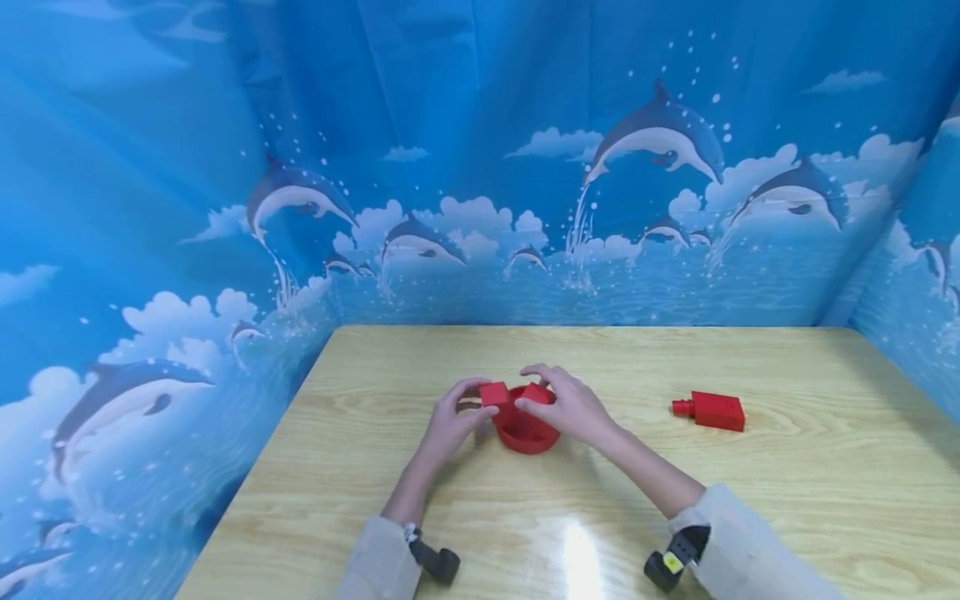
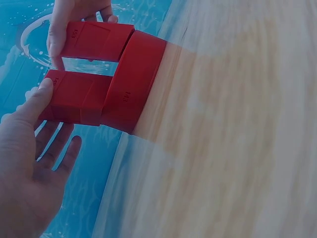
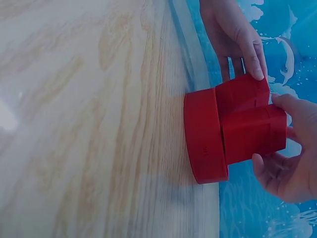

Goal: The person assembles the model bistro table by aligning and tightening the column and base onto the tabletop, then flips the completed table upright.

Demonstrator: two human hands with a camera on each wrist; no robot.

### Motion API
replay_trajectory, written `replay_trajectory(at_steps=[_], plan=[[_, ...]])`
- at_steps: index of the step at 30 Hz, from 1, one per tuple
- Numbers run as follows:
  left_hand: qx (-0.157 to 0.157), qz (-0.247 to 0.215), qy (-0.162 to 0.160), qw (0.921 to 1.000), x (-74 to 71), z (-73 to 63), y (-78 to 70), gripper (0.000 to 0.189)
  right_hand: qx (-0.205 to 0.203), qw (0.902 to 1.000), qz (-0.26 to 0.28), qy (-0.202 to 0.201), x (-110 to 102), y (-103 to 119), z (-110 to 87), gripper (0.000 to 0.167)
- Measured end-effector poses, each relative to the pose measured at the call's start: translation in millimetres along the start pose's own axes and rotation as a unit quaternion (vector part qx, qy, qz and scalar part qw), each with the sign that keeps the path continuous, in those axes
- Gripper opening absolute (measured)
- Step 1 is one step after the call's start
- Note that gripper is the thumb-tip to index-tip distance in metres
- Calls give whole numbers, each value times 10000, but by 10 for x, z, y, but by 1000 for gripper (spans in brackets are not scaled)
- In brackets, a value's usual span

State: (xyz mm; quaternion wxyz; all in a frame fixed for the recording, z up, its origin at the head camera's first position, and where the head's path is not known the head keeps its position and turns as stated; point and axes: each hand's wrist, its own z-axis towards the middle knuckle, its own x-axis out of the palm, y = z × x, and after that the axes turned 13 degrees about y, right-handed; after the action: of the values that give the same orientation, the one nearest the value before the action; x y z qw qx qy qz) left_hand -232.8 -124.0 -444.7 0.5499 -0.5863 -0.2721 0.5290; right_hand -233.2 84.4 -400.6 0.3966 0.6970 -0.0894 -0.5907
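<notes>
A shallow round red dish (image 1: 528, 447) stands on the table between the two hands. Two red rectangular blocks rise from it side by side, their lower ends at or inside its rim. My left hand (image 1: 448, 423) pinches the top of the left block (image 2: 79, 96), thumb on the near face and the other fingers beyond. With thumb and fingers, my right hand (image 1: 576, 408) grips the upper end of the right block (image 3: 255, 135). How deep the blocks sit in the dish is hidden.
A red bottle-shaped piece (image 1: 717, 411) with a narrow stepped neck lies on its side to the right. The light wooden table (image 1: 600, 517) ends at a blue dolphin-print curtain (image 1: 480, 283) at the back.
</notes>
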Motion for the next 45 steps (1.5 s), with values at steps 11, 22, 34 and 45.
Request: replay_trajectory(at_steps=[11,22,34,45], plan=[[-111,-77,-21,9999,10,1,-15,51,523,9882,1424,194,-165,-216,-46,20],[-52,-44,-52,10000,-8,2,-4,49,-621,9773,1704,1093,-293,-348,-289,30],[-108,-40,-24,9999,4,7,-6,47,-772,9845,854,1321,-296,-277,-302,46],[-143,-153,-45,9998,-8,2,-3,49,-986,9820,655,1474,-249,-254,-260,53]])
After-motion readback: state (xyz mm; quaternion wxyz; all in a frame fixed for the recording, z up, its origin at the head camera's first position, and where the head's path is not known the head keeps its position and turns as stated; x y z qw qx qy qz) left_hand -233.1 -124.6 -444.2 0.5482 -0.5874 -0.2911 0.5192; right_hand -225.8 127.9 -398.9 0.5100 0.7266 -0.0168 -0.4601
